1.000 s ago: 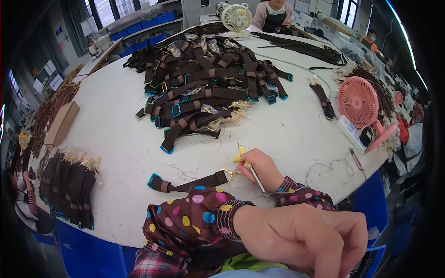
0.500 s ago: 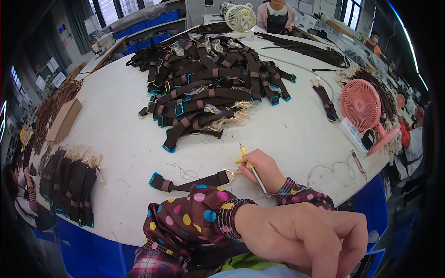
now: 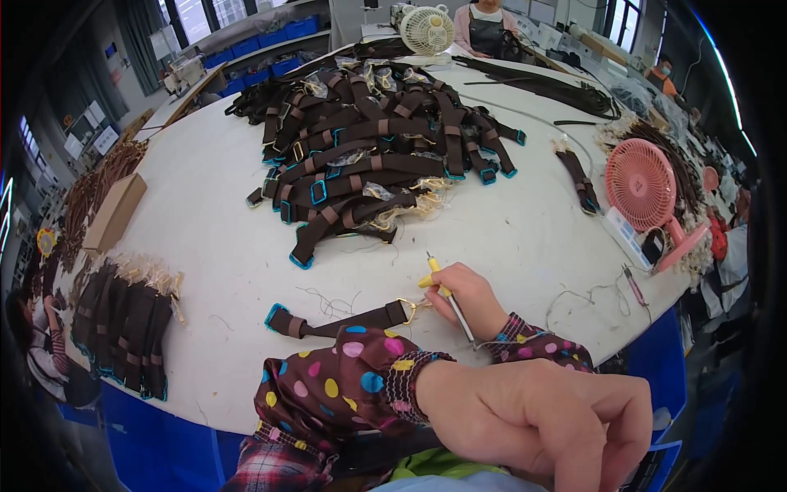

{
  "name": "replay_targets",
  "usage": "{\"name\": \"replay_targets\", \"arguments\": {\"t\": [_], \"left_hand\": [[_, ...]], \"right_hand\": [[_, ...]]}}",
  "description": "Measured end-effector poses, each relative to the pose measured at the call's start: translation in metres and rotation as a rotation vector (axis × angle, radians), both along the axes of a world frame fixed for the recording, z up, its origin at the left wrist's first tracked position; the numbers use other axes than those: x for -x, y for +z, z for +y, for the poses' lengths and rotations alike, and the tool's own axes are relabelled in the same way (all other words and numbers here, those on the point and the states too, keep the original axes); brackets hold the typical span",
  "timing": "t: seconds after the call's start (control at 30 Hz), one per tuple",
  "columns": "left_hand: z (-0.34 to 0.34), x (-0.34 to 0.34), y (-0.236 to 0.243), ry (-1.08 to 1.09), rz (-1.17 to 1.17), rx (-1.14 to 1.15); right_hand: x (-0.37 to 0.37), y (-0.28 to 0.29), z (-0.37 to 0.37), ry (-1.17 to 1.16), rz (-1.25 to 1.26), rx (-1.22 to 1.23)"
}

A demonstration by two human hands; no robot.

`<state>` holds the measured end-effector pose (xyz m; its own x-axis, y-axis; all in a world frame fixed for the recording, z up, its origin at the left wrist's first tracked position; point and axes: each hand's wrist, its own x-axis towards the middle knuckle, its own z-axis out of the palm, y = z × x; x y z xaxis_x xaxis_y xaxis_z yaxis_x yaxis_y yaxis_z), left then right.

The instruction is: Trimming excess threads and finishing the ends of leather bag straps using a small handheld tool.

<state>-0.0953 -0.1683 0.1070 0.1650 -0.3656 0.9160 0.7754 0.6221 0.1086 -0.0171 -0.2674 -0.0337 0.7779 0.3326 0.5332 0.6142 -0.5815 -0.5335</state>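
My left hand (image 3: pixel 525 418) is large in the lower right foreground, fingers curled closed; whatever they may hold is hidden. Beyond it, my right hand (image 3: pixel 469 299) grips a thin pen-like tool (image 3: pixel 434 268) with a yellow grip and silver barrel, trailing a cord. Beside the right hand a dark brown strap (image 3: pixel 361 322) lies flat, with a turquoise-edged buckle at its left end and a gold clasp at its right. A large pile of similar straps (image 3: pixel 369 131) lies ahead, and a neat bundle of straps (image 3: pixel 119 328) at the left.
The white table (image 3: pixel 213 230) also holds a cardboard box (image 3: pixel 115 213), a pink fan (image 3: pixel 639 184), a pink pen-like tool (image 3: pixel 633 283) and a white fan (image 3: pixel 426 31). Blue bins (image 3: pixel 164 443) are below the near edge. Co-workers sit at the back (image 3: pixel 484 29), right and left (image 3: pixel 45 353).
The view has shifted slightly, so the scene sits a little further right in the picture. Both my hands keep much the same pose; the co-worker at the back has dark material at their hands.
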Motion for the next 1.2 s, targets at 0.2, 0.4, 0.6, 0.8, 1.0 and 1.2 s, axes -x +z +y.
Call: {"name": "replay_targets", "arguments": {"t": [0.2, 0.4, 0.6, 0.8, 1.0, 1.2], "left_hand": [[-0.006, 0.002, -0.003, 0.046, 0.036, 0.038], [-0.005, -0.003, -0.001, 0.065, -0.009, 0.037], [0.0, 0.0, -0.001, -0.017, 0.03, 0.0], [-0.015, 0.003, -0.01, 0.082, 0.028, 0.076], [-0.003, 0.001, -0.002, 0.05, 0.039, 0.009], [-0.003, -0.01, -0.004, 0.091, -0.062, 0.02]], "right_hand": [[-0.001, 0.001, 0.003, 0.007, -0.004, -0.002], [0.0, 0.001, 0.0, -0.001, 0.003, 0.003], [0.0, 0.001, 0.003, 0.004, 0.003, -0.014], [0.0, 0.0, 0.003, -0.002, 0.005, -0.01], [-0.001, 0.001, 0.002, 0.0, 0.002, -0.008], [-0.002, 0.0, 0.001, 0.0, -0.001, -0.006]]}}
